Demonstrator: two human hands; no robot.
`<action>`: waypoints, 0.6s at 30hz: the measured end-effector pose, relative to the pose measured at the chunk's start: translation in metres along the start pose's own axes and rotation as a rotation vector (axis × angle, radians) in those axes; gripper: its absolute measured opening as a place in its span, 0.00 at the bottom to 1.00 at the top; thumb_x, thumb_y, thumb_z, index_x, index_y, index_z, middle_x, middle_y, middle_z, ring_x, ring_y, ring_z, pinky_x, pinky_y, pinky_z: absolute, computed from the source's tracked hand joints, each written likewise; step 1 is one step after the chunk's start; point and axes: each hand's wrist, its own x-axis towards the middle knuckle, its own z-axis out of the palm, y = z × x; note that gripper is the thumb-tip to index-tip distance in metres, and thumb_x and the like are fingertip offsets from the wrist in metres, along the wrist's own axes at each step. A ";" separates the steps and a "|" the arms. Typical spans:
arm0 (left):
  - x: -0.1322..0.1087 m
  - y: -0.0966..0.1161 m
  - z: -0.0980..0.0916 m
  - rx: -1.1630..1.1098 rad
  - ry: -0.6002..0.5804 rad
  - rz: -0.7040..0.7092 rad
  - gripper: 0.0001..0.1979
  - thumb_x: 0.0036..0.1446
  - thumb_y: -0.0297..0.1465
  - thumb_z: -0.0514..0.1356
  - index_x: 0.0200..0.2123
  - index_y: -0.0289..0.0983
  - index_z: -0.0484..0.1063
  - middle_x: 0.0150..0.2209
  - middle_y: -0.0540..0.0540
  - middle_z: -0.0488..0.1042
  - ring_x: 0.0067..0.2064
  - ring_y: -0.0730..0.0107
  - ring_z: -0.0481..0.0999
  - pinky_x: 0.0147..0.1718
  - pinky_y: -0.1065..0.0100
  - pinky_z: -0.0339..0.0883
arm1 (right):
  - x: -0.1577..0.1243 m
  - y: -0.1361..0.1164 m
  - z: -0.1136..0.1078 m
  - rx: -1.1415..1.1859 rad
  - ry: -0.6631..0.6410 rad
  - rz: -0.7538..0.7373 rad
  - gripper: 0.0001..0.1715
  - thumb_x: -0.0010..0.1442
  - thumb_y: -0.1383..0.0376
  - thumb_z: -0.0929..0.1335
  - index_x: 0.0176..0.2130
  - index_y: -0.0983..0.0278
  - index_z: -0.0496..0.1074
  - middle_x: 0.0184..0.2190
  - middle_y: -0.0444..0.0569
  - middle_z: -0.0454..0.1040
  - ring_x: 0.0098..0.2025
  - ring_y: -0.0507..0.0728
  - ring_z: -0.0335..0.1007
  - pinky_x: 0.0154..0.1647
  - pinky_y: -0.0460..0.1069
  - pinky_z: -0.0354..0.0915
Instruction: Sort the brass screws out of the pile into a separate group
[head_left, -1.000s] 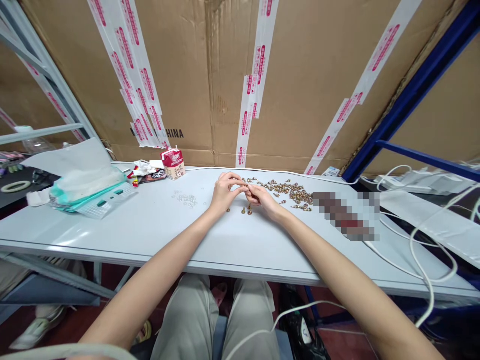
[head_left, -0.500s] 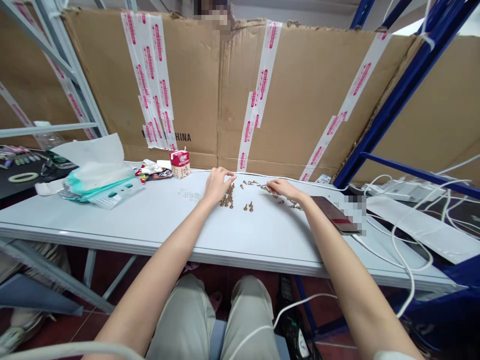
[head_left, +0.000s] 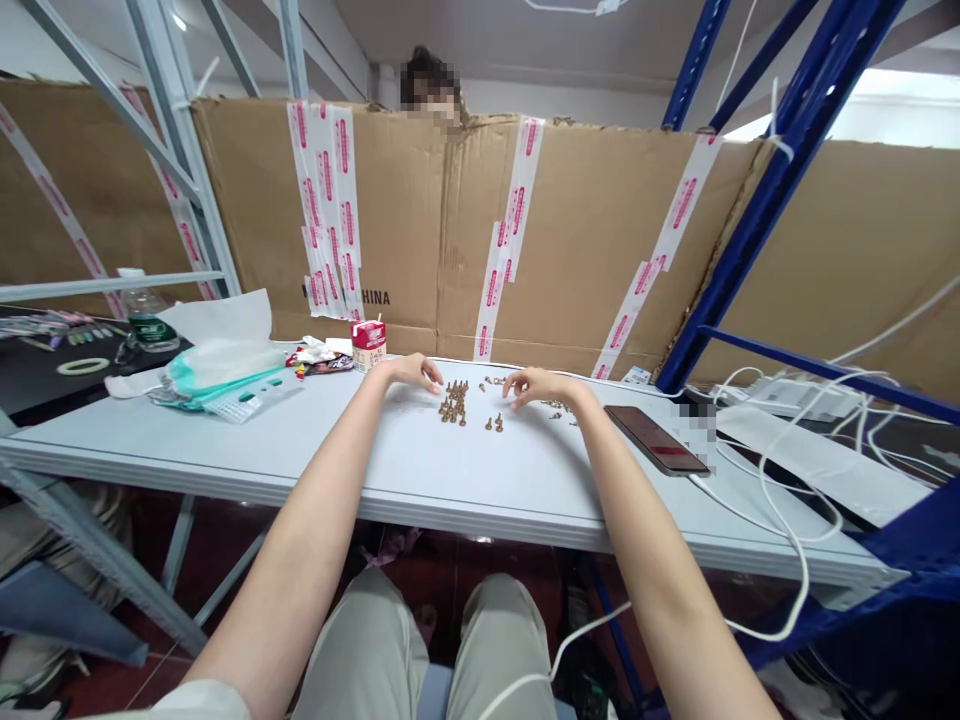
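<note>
Brass-coloured screws [head_left: 453, 402] stand clustered on the table [head_left: 465, 475], front-right of the drink carton [head_left: 368, 347]. Left hand [head_left: 415, 371], fingers loosely curled and parted, is just right of the carton; right hand [head_left: 534, 383], fingers bent and spread, is farther right. Neither visibly grips anything.

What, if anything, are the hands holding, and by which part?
Nothing shows in the left hand or right hand; a tiny hidden piece cannot be ruled out.

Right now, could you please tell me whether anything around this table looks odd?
Crumpled red-and-white wrappers lie like litter beside the red-and-cream drink carton; behind the white table, the brown cardboard panel has a ragged, torn-looking top edge.
</note>
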 end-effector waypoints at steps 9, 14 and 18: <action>-0.014 -0.011 0.001 0.087 -0.122 -0.067 0.26 0.23 0.37 0.68 0.34 0.39 0.74 0.35 0.49 0.74 0.34 0.71 0.69 0.32 0.75 0.59 | 0.013 0.001 0.038 0.331 -0.190 -0.166 0.16 0.44 0.63 0.69 0.35 0.67 0.71 0.30 0.48 0.74 0.33 0.52 0.67 0.33 0.46 0.59; -0.009 -0.014 0.010 0.069 -0.141 -0.129 0.19 0.22 0.34 0.68 0.26 0.39 0.75 0.24 0.54 0.72 0.25 0.76 0.67 0.26 0.76 0.57 | 0.013 -0.002 0.042 0.384 -0.124 -0.147 0.13 0.44 0.62 0.69 0.31 0.68 0.71 0.27 0.48 0.74 0.31 0.52 0.68 0.34 0.47 0.59; -0.008 -0.014 0.014 0.017 -0.091 -0.129 0.13 0.24 0.31 0.67 0.22 0.38 0.75 0.21 0.53 0.73 0.24 0.75 0.68 0.26 0.75 0.57 | 0.012 -0.001 0.042 0.352 0.065 -0.059 0.12 0.44 0.61 0.70 0.29 0.68 0.72 0.25 0.48 0.73 0.26 0.50 0.65 0.29 0.46 0.59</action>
